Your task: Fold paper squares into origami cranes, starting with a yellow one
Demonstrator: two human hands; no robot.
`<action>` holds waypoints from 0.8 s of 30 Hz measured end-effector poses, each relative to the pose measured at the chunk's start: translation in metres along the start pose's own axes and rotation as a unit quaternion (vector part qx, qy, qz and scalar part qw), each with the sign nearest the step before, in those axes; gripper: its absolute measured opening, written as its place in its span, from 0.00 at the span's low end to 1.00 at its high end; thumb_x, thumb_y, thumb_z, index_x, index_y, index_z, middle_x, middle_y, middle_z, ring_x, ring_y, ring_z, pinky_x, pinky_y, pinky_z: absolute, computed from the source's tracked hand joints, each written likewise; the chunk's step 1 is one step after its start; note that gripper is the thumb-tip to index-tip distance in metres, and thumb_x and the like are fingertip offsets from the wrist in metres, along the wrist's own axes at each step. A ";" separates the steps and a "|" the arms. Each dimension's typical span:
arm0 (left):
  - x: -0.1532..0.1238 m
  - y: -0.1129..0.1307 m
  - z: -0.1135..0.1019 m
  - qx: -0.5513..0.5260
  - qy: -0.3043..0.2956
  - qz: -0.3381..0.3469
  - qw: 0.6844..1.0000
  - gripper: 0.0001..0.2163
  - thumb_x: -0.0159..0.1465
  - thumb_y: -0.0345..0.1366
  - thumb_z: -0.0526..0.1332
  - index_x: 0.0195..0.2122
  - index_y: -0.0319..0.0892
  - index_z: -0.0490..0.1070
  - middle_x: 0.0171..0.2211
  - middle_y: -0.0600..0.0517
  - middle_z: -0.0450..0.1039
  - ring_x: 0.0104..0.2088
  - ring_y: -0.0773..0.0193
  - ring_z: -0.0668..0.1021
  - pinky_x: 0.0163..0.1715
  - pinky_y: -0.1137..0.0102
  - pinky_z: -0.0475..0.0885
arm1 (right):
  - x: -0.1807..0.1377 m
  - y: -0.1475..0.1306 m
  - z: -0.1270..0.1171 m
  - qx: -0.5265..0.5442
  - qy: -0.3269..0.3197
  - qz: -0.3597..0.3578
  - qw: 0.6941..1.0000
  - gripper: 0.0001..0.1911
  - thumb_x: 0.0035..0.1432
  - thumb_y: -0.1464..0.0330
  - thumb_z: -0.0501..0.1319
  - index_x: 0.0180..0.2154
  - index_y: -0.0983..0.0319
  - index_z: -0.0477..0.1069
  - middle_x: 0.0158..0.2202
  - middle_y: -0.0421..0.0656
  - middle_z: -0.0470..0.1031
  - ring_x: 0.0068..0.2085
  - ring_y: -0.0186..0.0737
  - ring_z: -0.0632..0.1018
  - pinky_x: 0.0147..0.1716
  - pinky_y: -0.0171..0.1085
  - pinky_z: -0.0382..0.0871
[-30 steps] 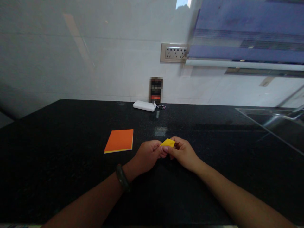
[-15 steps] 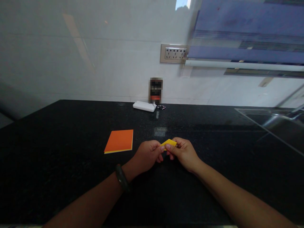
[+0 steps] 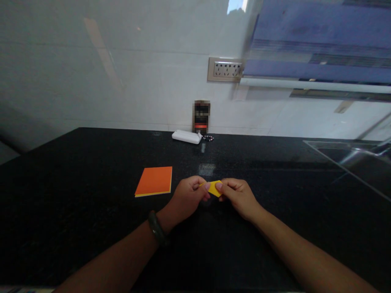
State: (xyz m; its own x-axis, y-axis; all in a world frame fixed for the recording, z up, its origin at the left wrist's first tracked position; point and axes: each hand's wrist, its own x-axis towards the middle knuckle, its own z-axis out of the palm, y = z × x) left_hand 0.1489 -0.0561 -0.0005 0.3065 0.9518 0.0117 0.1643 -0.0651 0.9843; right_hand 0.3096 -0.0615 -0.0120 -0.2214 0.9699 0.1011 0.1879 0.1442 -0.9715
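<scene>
Left hand and right hand pinch yellow paper from two sides, probably for steadiness, over the counter, behind its front edge.

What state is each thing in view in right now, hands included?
Yellow paper: folded small, held between both hands.
Left hand: closed on the paper's left end.
Right hand: closed on the paper's right end.
Orange-topped paper stack: flat on the black counter, unheld.
White case: lying flat; whether open or shut unclear.
Wall socket: no plug visible.
</scene>
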 end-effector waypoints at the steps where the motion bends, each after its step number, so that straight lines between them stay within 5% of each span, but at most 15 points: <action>1: 0.001 -0.001 0.000 -0.027 0.016 -0.008 0.999 0.08 0.55 0.39 0.56 0.25 0.39 0.66 0.19 0.56 0.68 0.21 0.69 0.71 0.23 0.75 0.64 | 0.000 0.000 0.000 -0.019 -0.013 -0.008 1.000 0.15 0.51 0.63 0.57 0.18 0.64 0.66 0.19 0.38 0.65 0.22 0.29 0.66 0.22 0.31 0.58; 5: 0.003 -0.003 0.000 -0.107 0.032 -0.024 0.993 0.08 0.52 0.39 0.60 0.25 0.39 0.65 0.18 0.57 0.67 0.20 0.71 0.70 0.22 0.76 0.64 | -0.003 -0.002 0.002 -0.044 -0.058 -0.017 0.997 0.16 0.50 0.65 0.57 0.14 0.64 0.62 0.19 0.37 0.62 0.22 0.29 0.64 0.22 0.30 0.57; 10: 0.001 -0.004 -0.002 -0.201 -0.030 -0.041 0.978 0.11 0.53 0.41 0.60 0.30 0.38 0.69 0.28 0.52 0.71 0.27 0.69 0.73 0.26 0.75 0.66 | -0.004 -0.002 0.007 -0.049 -0.023 -0.021 0.998 0.16 0.51 0.62 0.57 0.18 0.64 0.68 0.19 0.38 0.63 0.21 0.29 0.65 0.21 0.30 0.57; 18: 0.002 -0.004 -0.005 -0.137 0.011 -0.015 0.990 0.10 0.53 0.41 0.59 0.27 0.37 0.69 0.22 0.55 0.69 0.24 0.70 0.70 0.26 0.74 0.65 | -0.005 0.000 0.011 0.001 -0.011 0.013 1.000 0.10 0.47 0.61 0.61 0.30 0.61 0.72 0.24 0.39 0.70 0.22 0.31 0.67 0.21 0.31 0.61; 24: 0.005 -0.005 -0.007 -0.101 0.023 -0.023 0.994 0.11 0.55 0.41 0.57 0.28 0.37 0.69 0.25 0.53 0.69 0.27 0.68 0.72 0.26 0.73 0.67 | 0.000 -0.017 0.004 -0.046 0.071 0.013 0.996 0.12 0.52 0.61 0.56 0.25 0.63 0.68 0.21 0.39 0.67 0.21 0.30 0.66 0.20 0.31 0.59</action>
State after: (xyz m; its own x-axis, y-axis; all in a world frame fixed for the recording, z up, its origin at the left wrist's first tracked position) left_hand 0.1425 -0.0491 -0.0042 0.2591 0.9654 -0.0306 -0.0153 0.0358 0.9992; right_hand 0.3023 -0.0643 0.0035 -0.0793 0.9906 0.1116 0.2801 0.1296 -0.9512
